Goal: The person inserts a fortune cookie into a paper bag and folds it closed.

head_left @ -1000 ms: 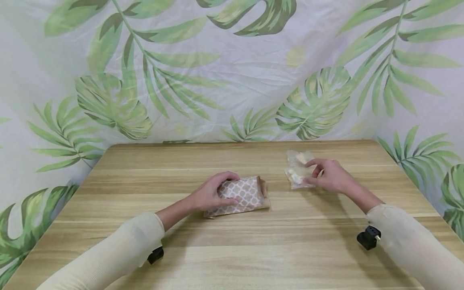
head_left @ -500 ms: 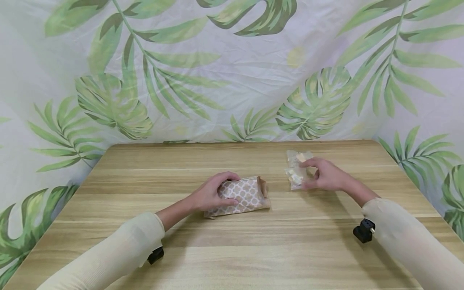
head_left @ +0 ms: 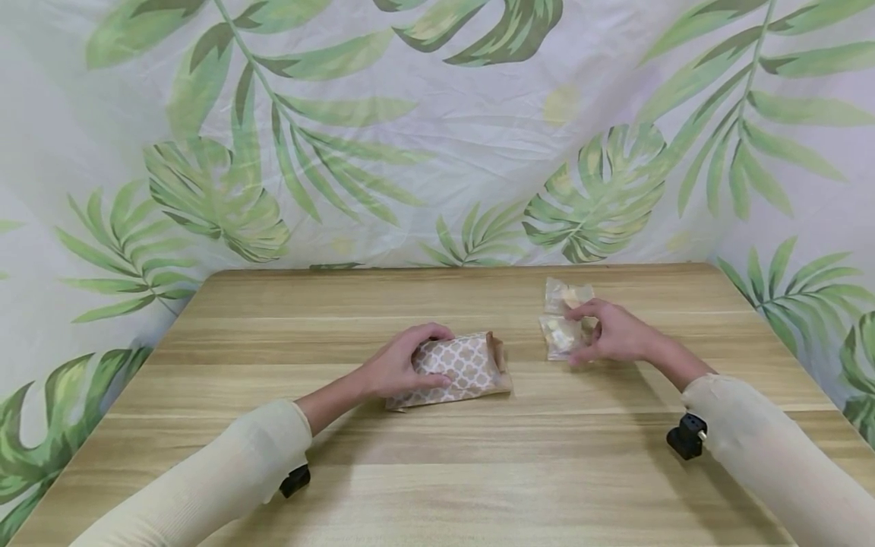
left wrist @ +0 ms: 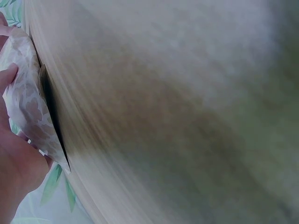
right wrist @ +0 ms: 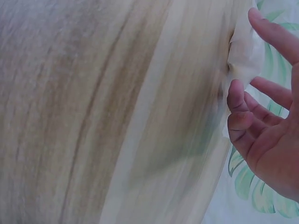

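My left hand [head_left: 396, 367] grips a tan paper bag [head_left: 466, 366] with a white lattice print, which lies on its side on the table. Its mouth faces right and gapes a little. In the left wrist view the same bag [left wrist: 30, 93] shows at the left edge, between thumb and fingers. Right of the bag lie two small clear packets with pale contents, one near [head_left: 560, 339] and one far [head_left: 557, 293]. Over their right side my right hand [head_left: 625, 336] hovers, thumb and fingers spread apart. A whitish packet [right wrist: 245, 51] appears past its fingers in the right wrist view.
The wood-grain table [head_left: 437, 463] carries all of this. A leaf-print cloth [head_left: 478, 152] hangs behind its far edge. Small black devices [head_left: 687, 437] sit under both sleeves.
My right hand has moved slightly left over the packets. The two packets now lie a little farther apart, the far one shifted away. My left hand and the bag stay put.
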A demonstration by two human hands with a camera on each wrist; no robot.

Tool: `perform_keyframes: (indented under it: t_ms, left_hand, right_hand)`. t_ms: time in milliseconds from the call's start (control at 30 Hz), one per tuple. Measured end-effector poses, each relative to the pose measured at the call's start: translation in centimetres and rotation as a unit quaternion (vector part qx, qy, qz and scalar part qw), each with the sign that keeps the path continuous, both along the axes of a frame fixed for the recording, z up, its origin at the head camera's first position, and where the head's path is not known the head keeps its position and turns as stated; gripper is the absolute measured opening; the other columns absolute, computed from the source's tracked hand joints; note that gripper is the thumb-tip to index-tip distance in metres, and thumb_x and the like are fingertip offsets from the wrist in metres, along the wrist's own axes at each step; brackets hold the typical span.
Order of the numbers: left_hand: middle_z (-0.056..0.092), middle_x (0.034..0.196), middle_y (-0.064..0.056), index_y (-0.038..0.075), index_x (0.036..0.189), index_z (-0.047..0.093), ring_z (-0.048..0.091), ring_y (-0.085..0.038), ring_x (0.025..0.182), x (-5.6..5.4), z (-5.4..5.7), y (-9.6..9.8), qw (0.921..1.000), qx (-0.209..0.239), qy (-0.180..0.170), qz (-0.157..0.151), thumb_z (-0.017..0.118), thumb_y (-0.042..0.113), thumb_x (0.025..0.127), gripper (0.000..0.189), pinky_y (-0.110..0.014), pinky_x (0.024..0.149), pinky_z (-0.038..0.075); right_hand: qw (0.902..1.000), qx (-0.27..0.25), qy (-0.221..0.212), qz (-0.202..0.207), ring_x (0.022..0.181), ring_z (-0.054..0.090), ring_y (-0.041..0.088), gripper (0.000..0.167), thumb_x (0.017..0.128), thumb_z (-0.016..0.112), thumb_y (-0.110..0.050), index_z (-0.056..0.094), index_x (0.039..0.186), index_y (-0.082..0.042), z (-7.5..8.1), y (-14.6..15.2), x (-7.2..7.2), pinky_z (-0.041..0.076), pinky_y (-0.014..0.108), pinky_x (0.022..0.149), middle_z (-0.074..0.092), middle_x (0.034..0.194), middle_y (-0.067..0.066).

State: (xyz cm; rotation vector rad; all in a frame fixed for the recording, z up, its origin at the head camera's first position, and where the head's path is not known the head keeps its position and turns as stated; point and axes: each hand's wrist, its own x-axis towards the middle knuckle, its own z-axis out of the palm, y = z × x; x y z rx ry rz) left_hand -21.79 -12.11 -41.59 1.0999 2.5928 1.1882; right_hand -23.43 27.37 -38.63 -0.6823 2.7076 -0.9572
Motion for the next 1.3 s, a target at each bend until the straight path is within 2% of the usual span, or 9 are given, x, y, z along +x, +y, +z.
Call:
perform_keyframes:
  t_ms: [167, 500, 1067, 1300]
  left_hand:
    - [0.064, 0.135, -0.010, 0.003, 0.134, 0.060, 0.056, -0.027, 0.130, 0.0, 0.1, 0.0, 1.0000, 0.002, -0.005, 0.001, 0.089, 0.024, 0.082, 0.063, -0.047, 0.116, 0.040]
    - [0.064, 0.135, -0.009, 0.003, 0.134, 0.061, 0.057, -0.026, 0.130, 0.1, 0.0, 0.0, 1.0000, 0.001, -0.001, 0.001, 0.089, 0.025, 0.082, 0.063, -0.047, 0.116, 0.041]
    - [0.064, 0.136, -0.009, 0.003, 0.135, 0.060, 0.056, -0.027, 0.132, 0.2, 0.1, 0.1, 1.0000, 0.005, -0.008, 0.002, 0.088, 0.025, 0.083, 0.063, -0.047, 0.116, 0.040]
    - [0.064, 0.136, -0.010, 0.003, 0.135, 0.060, 0.056, -0.028, 0.131, 0.3, 0.2, 0.1, 0.9999, 0.007, -0.012, 0.003, 0.088, 0.024, 0.083, 0.063, -0.048, 0.116, 0.040]
  right_hand:
    - [1.0000, 0.002, -0.002, 0.002, 0.062, 0.057, 0.010, 0.078, 0.075, 0.094, -0.023, 0.058, 0.135, 0.010, 0.0, 0.1, 0.2, 0.050, 0.025, 0.059, 0.052, 0.137, 0.036]
    - [0.9988, -0.011, -0.038, 0.027, 0.056, 0.054, 0.011, 0.084, 0.076, 0.093, -0.021, 0.052, 0.141, 0.012, 0.1, 0.8, 0.6, 0.045, 0.025, 0.050, 0.050, 0.142, 0.036]
    - [0.9999, -0.005, -0.015, 0.002, 0.057, 0.050, 0.009, 0.080, 0.075, 0.095, -0.026, 0.058, 0.136, 0.009, 0.0, 0.7, 0.9, 0.039, 0.024, 0.049, 0.061, 0.127, 0.024]
    - [0.9994, -0.028, -0.002, 0.023, 0.056, 0.052, 0.008, 0.078, 0.072, 0.096, -0.022, 0.060, 0.134, 0.008, 0.1, 0.0, 1.3, 0.043, 0.023, 0.049, 0.062, 0.116, 0.022]
